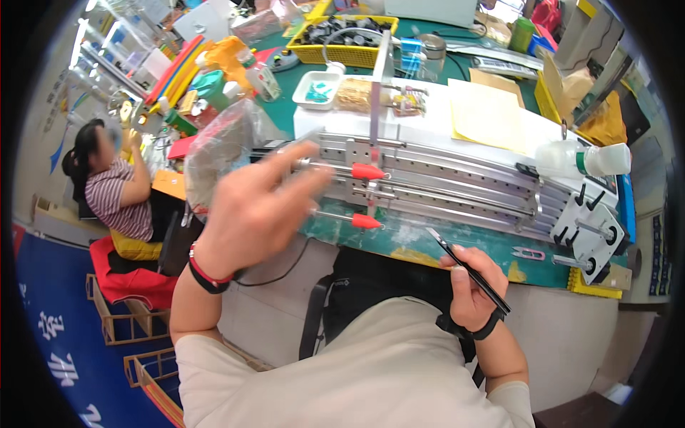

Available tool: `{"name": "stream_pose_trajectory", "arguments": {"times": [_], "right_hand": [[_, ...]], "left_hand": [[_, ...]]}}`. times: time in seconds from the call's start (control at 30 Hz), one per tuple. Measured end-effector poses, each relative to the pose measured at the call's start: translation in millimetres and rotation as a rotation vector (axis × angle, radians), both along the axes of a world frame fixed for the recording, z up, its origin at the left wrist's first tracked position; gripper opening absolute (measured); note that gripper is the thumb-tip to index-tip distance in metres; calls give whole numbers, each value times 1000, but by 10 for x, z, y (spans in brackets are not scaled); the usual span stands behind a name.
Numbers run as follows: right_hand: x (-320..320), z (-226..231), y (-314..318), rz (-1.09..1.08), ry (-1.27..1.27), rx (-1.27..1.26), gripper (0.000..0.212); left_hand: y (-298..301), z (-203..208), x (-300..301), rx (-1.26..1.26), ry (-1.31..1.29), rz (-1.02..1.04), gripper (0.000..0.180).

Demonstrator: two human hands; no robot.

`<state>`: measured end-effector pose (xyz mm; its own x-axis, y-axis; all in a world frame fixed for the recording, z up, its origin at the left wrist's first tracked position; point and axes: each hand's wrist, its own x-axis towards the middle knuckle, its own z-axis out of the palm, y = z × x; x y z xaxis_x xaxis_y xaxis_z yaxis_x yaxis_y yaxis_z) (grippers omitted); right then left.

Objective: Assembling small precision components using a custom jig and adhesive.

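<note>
My left hand, blurred by motion, hovers over the left end of a long metal rail fixture, its fingers stretched out and apart. Close to those fingers, two red cone-shaped tips with small wire hooks sit on thin steel rods, one nearer me than the other. Whether the fingers touch a rod is unclear. In my right hand, before the table's front edge, are slim black tweezers, pale tip pointing up and left. An upright bar crosses the fixture.
Pink thread snips lie near a white end plate with black bolts. A clear bottle stands at right. Behind are a yellow basket of dark parts, a white dish and yellow paper. Another person sits at far left.
</note>
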<state>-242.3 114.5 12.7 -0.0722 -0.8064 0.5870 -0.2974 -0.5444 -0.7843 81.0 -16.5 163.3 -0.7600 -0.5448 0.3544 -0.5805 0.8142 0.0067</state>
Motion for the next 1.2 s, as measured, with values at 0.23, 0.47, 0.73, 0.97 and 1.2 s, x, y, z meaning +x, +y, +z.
{"name": "stream_pose_trajectory", "arguments": {"times": [0.23,0.47,0.73,0.97,1.2], "right_hand": [[-16,262,-233,3,85,-91,25],[21,420,-609,16,82,-206,30],[221,397,-916,29,49,-141,26],[215,419,-925,56,65,-91,25],[425,393,-931,-11,162,-198,32]], "left_hand": [[-475,-434,-697,-223,-100,-403,26],[-711,-394,-746,483,134,-554,25],[-862,-89,-924,94,-206,-484,26],[-1061,-144,-961,80,-165,-550,16],[-1035,-223,-993,70,-115,-539,18]]}}
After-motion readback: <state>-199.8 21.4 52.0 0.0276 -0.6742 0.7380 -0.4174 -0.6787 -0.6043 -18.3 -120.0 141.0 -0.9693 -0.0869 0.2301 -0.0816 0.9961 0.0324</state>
